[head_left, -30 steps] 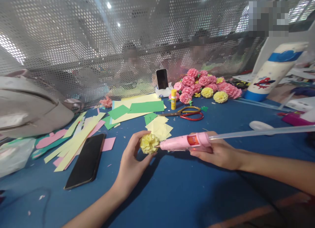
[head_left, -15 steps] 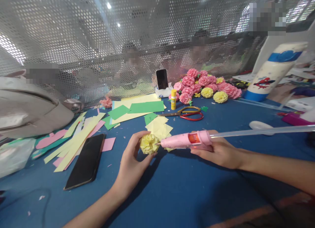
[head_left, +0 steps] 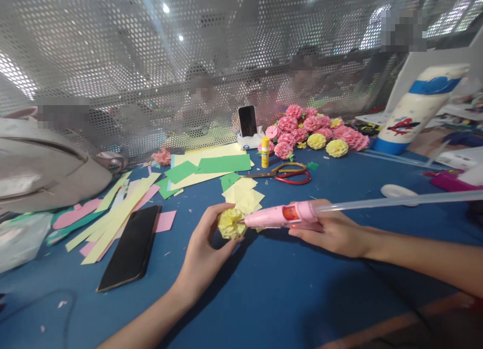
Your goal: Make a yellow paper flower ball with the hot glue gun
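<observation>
My left hand (head_left: 207,238) is closed around a yellow paper flower (head_left: 229,224), thumb below and fingers above. In my right hand (head_left: 335,233) is a pink glue gun (head_left: 279,214), its nozzle pointing left with the tip at the flower's right side. A long clear glue stick (head_left: 392,202) runs out of the gun's back towards the right edge. Behind the flower lie pale yellow paper squares (head_left: 243,194). The glue gun's handle is mostly hidden by my right hand.
Scissors (head_left: 290,173), a yellow glue stick tube (head_left: 265,153) and green paper (head_left: 224,164) lie beyond my hands. Pink and yellow paper flowers (head_left: 298,133) are piled at the back. A black phone (head_left: 132,248) and paper strips (head_left: 116,218) are left; a bottle (head_left: 418,110) stands right.
The yellow flower has shifted slightly right and turned a little in my left hand. The glue gun has moved slightly left, its tip now further in over the flower.
</observation>
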Motion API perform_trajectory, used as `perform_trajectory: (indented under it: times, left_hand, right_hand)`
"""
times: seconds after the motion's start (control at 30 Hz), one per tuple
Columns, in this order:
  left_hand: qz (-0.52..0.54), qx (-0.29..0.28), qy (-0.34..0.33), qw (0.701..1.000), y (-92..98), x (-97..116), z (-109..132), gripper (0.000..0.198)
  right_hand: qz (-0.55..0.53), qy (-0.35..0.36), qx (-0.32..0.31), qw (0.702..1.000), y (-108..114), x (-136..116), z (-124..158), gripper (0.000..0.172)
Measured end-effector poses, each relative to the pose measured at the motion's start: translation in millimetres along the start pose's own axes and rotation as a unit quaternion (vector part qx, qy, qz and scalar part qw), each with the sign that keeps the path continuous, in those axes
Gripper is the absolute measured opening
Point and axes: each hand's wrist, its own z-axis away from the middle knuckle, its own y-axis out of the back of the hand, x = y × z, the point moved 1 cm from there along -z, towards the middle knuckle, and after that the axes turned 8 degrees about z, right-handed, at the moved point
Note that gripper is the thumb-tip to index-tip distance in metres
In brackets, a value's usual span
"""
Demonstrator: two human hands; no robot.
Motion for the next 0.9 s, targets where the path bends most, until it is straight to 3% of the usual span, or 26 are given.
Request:
perform_trajectory:
  times: [0.33, 0.9]
  left_hand:
    - [-0.002, -0.019, -0.008, 1.0, -0.3, 0, 0, 0.044]
    - [0.017, -0.025, -0.004, 1.0, -2.6, -1, 2, 0.044]
  right_hand:
    - [0.055, 0.102, 0.082, 0.99, 4, -7, -6, 0.027]
    - [0.05, 0.081, 0.093, 0.991, 8, -11, -5, 0.026]
